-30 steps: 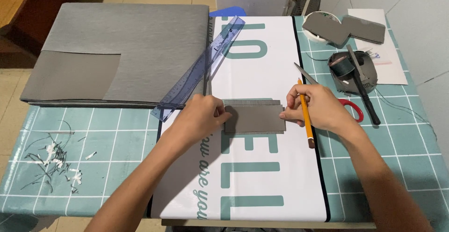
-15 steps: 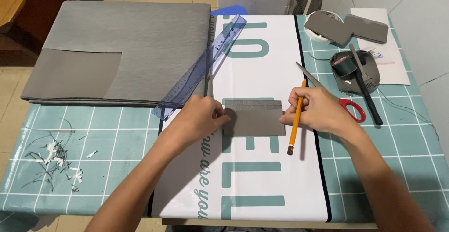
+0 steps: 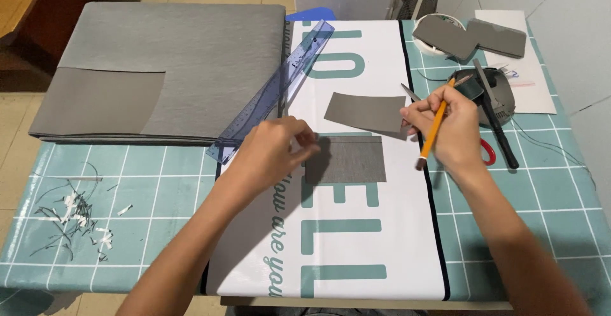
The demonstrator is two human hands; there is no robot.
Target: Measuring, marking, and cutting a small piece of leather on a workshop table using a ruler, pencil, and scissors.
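Observation:
My left hand [image 3: 275,152] rests on the white banner sheet [image 3: 356,239], fingertips on the left edge of a grey rectangular piece [image 3: 347,159] lying flat. My right hand [image 3: 447,129] grips an orange pencil [image 3: 435,125] and pinches the right corner of a second grey piece [image 3: 366,111], lifted and held just above the first. A clear blue ruler [image 3: 273,93] lies diagonally to the left of both pieces.
A large grey sheet of material [image 3: 159,68] covers the back left of the teal grid cutting mat [image 3: 127,214]. Scissors with a red handle [image 3: 489,150], a dark tape dispenser [image 3: 487,90] and grey cut shapes [image 3: 471,36] sit at the right. Scraps [image 3: 70,217] litter the left.
The stacked grey pieces have been separated: my right hand lifted the top piece up and away, turning the pencil. My left hand slid to the lower piece's left edge.

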